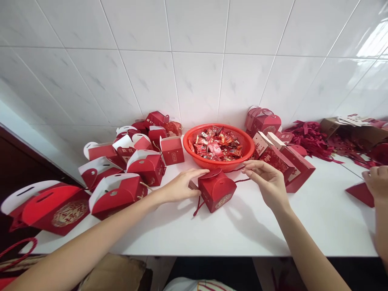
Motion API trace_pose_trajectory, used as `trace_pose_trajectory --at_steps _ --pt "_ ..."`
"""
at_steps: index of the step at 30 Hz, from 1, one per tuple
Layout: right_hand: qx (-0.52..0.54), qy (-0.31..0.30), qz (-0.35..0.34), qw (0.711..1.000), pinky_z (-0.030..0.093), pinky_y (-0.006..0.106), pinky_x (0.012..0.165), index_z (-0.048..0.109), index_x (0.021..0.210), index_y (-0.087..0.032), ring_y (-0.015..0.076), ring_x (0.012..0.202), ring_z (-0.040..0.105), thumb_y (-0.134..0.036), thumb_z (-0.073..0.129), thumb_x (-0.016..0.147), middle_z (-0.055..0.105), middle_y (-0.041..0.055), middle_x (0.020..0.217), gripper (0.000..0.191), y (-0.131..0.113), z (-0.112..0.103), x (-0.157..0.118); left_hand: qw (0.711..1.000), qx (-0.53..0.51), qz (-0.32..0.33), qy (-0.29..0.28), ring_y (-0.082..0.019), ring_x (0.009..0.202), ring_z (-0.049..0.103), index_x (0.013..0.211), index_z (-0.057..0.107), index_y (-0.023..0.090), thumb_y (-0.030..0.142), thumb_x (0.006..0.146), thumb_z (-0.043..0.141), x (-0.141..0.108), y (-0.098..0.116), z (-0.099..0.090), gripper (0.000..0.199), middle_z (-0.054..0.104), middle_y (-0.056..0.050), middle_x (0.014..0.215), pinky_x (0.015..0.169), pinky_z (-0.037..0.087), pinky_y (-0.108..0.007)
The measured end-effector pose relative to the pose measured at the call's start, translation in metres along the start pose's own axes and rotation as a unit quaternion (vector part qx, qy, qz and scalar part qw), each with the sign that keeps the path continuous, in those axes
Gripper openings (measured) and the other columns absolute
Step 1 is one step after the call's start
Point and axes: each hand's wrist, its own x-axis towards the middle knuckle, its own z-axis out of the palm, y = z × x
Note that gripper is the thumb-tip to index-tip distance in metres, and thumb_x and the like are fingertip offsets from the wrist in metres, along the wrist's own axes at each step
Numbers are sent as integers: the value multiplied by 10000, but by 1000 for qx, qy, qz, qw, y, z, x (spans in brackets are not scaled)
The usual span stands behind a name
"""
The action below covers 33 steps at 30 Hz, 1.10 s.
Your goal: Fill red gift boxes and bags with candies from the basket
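Observation:
A small red box (217,190) with a gold print on its front stands on the white table, its top flaps folded over. My left hand (184,186) holds the left side of this box, fingers on top and thumb lower down. Dark red cord hangs from the box's left side onto the table. To the right, my right hand (266,178) pinches the dark red cord (241,180) that runs out from the box. Just behind the box sits a red plastic basket (218,165) full of wrapped candies (216,148).
Several red boxes (113,194) crowd the table's left side. Red cartons (298,167) lean behind my right hand, with dark red ribbons (313,137) further right. Another person's hand (377,182) holds a red piece (360,194) at the right edge. A tiled wall stands behind.

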Motion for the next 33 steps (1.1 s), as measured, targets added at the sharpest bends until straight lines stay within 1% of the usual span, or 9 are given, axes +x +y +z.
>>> trace_pose_trajectory --at_steps 4,7,9,13,16,20,24,28,33 --pt "17 -11 -17 1000 576 400 842 715 841 -235 207 875 682 -341 778 799 696 67 1048 130 -16 8 -2 998 -45 -19 34 -147 807 673 1336 580 201 175 704 629 1 6 0 634 573 -127 1372 747 583 -306" --pt "38 -20 -17 999 572 415 887 719 863 -235 207 890 692 -319 769 812 692 70 1120 110 -25 10 -2 987 -141 -64 47 -128 708 663 1234 617 168 187 707 612 -2 25 -12 527 620 -123 1301 710 572 -318" --pt "49 -27 -12 998 568 421 912 722 878 -236 204 893 699 -308 761 823 687 69 1145 99 -30 10 -2 972 -219 -71 55 -119 691 652 1185 633 167 179 710 606 -5 38 -22 476 654 -107 1253 736 568 -324" --pt "50 -39 -10 998 573 421 918 715 884 -233 218 928 706 -314 760 829 692 77 1163 108 -37 14 -3 945 -323 -38 38 -145 756 667 1117 670 169 195 751 646 -12 53 -33 368 691 -107 1202 810 562 -342" --pt "44 -48 -18 998 584 384 893 719 886 -234 226 984 701 -309 774 819 699 78 1155 114 -40 21 -4 936 -353 21 5 -194 832 700 1124 679 158 226 797 673 -15 56 -32 334 699 -123 1189 849 555 -373" --pt "48 -70 -25 996 591 365 862 714 886 -231 201 915 712 -292 775 821 692 71 1127 108 -44 33 -8 935 -338 106 -12 -264 1011 700 1193 676 177 230 859 673 -19 58 -27 338 684 -132 1252 956 520 -434" --pt "-12 -88 -71 993 588 392 890 680 952 -241 230 1008 699 -272 760 826 676 68 1127 152 -46 50 -15 938 -302 168 -31 -334 1240 607 1344 589 232 224 899 635 -24 62 -20 447 597 -128 1394 1065 465 -519" --pt "-112 -100 -132 980 590 396 902 613 1105 -263 216 1015 691 -180 731 811 626 65 1214 328 -43 69 -24 951 -199 235 4 -338 1385 475 1425 519 286 199 891 637 -28 66 -12 554 491 -105 1493 1142 411 -526" --pt "-137 -67 -167 974 608 352 803 558 1115 -251 187 959 674 -99 575 858 619 69 1163 299 -35 89 -30 955 -78 283 35 -343 1445 387 1472 471 300 191 881 646 -30 67 -10 625 405 -110 1564 1144 424 -515"
